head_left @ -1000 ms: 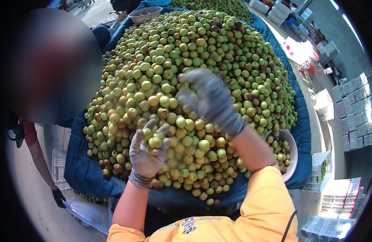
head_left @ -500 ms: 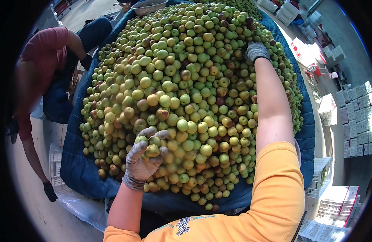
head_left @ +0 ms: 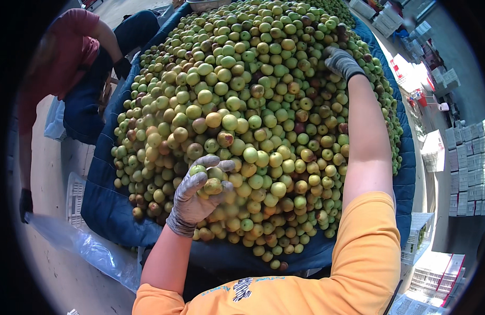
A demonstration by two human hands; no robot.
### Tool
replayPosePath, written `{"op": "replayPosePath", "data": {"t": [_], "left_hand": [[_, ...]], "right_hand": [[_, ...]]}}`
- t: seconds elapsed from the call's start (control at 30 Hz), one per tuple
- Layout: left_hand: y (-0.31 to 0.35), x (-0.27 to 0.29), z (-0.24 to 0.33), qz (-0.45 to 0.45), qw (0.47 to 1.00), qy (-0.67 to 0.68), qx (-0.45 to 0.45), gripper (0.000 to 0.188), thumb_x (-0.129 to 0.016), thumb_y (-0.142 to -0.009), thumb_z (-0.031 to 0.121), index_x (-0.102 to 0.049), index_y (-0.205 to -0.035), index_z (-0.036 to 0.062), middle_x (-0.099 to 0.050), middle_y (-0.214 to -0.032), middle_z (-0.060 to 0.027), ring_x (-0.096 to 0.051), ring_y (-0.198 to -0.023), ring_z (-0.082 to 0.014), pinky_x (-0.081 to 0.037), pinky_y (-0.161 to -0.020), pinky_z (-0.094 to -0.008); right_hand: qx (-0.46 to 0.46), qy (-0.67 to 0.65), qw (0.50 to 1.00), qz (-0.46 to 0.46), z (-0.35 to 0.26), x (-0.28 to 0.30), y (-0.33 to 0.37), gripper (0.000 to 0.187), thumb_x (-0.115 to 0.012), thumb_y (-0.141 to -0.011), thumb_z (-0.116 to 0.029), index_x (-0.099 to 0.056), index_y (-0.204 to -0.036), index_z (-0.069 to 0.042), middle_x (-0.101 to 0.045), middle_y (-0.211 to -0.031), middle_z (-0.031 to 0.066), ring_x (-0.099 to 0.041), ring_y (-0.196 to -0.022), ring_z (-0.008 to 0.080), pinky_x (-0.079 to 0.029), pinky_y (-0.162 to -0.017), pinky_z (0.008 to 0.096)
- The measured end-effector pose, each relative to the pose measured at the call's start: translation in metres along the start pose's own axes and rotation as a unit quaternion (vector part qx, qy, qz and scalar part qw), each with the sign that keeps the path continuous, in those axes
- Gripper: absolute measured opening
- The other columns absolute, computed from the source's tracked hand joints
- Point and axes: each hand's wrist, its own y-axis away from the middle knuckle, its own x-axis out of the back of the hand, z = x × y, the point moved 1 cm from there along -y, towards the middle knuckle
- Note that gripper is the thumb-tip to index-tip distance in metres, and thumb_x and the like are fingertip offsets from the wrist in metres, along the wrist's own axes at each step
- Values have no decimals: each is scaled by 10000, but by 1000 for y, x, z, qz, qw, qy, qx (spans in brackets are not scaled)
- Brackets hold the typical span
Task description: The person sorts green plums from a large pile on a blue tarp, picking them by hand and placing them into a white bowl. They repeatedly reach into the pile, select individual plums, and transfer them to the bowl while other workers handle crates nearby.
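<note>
A large heap of jujubes (head_left: 263, 105), mostly green with some brown-red patches, fills a container lined with blue quilted cloth (head_left: 108, 197). Over the near part of the heap my left hand (head_left: 195, 197), in a grey glove, is turned palm up. Its fingers curl round a few jujubes (head_left: 213, 186); one greener fruit shows between thumb and fingers. At the far right of the heap my right hand (head_left: 345, 63), gloved too, rests on the fruit. Its fingers bend down together; whatever they hold is hidden beneath them.
A person in a red shirt (head_left: 69, 47) bends at the left, one dark-gloved hand holding a clear plastic sheet (head_left: 90, 247). White crates (head_left: 76, 199) stand beside the container. Stacked white boxes (head_left: 468, 168) line the right side. A pale basket (head_left: 208, 5) sits at the far edge.
My right hand has drawn slightly back over the fruit, showing more of its fingers. My left hand still holds its jujubes. The other person has lifted the plastic sheet's end.
</note>
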Motion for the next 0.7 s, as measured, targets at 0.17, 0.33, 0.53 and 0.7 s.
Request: {"op": "replayPosePath", "data": {"t": [0.17, 0.33, 0.53, 0.7], "left_hand": [[2, 0, 1, 6, 1000, -7, -3, 413, -562, -979, 150, -463, -1374, 78, -460, -1400, -225, -611, -1115, -351, -575, -806, -332], [1, 3, 0, 1, 1000, -20, -7, 399, -557, -986, 147, -468, -1369, 78, -441, -1404, -232, -592, -1122, -372, -587, -754, -303], [-1, 3, 1, 9, 999, -32, -15, 403, -578, -973, 138, -478, -1360, 80, -460, -1392, -230, -614, -1077, -360, -589, -733, -303], [1, -3, 1, 28, 998, -49, -17, 418, -587, -960, 120, -479, -1362, 81, -491, -1367, -232, -629, -1033, -337, -588, -726, -301]], "right_hand": [[8, 48, 995, -92, -10, 4, 12, 443, -613, -819, -153, -605, -1262, -137, -632, -1260, 157, -583, -1190, 359, -489, -1010, 425], [-30, -133, 990, 31, 9, -2, 9, 371, -779, -798, -274, -644, -1099, -103, -689, -1004, 107, -650, -929, 251, -521, -850, 382], [87, -62, 975, 193, -43, 10, -8, 407, -684, -824, -266, -636, -1219, -183, -645, -1238, 147, -616, -1133, 340, -489, -981, 437], [27, 111, 990, 89, -84, 17, -31, 372, -500, -966, -181, -559, -1333, -157, -574, -1362, 132, -558, -1243, 335, -458, -1040, 455]]}}
